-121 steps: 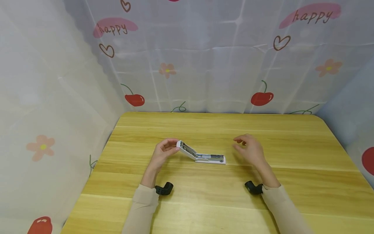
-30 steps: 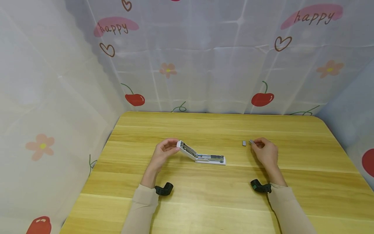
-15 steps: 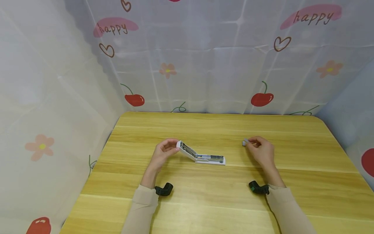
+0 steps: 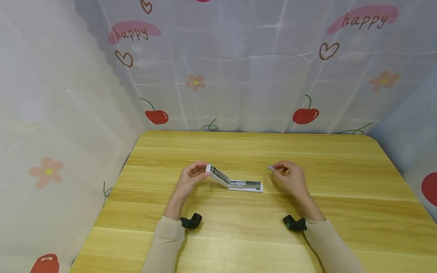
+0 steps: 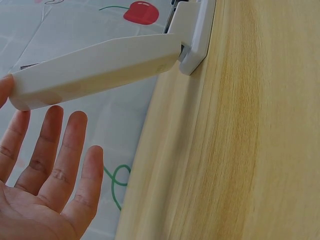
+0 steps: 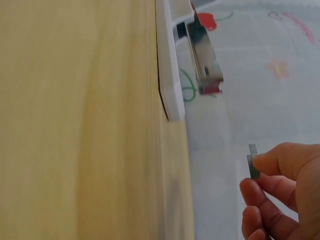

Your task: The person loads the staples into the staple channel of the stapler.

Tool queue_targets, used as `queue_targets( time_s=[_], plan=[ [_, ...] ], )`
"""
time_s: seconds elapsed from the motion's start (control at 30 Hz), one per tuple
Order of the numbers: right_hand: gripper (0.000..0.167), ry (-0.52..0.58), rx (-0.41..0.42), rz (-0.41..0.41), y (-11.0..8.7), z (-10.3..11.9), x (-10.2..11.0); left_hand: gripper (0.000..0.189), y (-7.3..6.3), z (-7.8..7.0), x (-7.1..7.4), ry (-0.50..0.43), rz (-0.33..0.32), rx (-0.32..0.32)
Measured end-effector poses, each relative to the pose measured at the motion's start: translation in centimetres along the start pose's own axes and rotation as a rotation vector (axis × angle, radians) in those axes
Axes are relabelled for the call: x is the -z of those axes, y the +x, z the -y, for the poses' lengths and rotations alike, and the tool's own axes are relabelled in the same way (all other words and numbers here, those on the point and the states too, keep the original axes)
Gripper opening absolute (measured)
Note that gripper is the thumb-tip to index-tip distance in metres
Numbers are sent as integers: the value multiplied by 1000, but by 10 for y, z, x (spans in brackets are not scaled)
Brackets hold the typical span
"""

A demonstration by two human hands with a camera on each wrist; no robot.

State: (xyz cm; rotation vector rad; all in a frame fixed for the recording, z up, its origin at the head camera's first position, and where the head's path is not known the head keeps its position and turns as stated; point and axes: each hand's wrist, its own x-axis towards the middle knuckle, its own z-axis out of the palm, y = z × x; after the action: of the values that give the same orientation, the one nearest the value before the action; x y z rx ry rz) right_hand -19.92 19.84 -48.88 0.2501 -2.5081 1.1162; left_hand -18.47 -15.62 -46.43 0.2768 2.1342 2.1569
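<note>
A white stapler (image 4: pixel 246 187) lies on the table with its top arm swung up and back to the left, the metal staple channel bare. At the raised tip of that arm (image 5: pixel 100 70), my left hand (image 4: pixel 188 179) pinches it between thumb and forefinger, the other fingers spread loosely below. To the right of the stapler, my right hand (image 4: pixel 293 181) pinches a small grey strip of staples (image 4: pixel 271 167) between thumb and forefinger, above the table. In the right wrist view the staples (image 6: pixel 253 162) show as two overlapping short pieces, off the tip of the stapler's metal channel (image 6: pixel 205 60).
The wooden table (image 4: pixel 239 235) reaches back to a pale curtain (image 4: pixel 239 87) printed with cherries and flowers. Similar cloth hangs along the left and right sides. A black camera mount (image 4: pixel 192 221) sits at the left wrist, another camera mount (image 4: pixel 294 223) at the right.
My right hand picks up the grey staples at the right, passes over where another piece lay, and moves left toward the stapler. My left hand keeps the stapler's arm raised, unmoved.
</note>
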Motion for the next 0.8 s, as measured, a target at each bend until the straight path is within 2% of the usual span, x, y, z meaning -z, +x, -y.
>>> queue_targets(
  time_s=[0.43,0.8],
  plan=[
    [9,52,119,140,-10,33,-20,35,0,-1,-1,0,2,0],
    [9,41,149,195,-16,39,-28,35,-1,-2,-1,-6,-1,13]
  ],
)
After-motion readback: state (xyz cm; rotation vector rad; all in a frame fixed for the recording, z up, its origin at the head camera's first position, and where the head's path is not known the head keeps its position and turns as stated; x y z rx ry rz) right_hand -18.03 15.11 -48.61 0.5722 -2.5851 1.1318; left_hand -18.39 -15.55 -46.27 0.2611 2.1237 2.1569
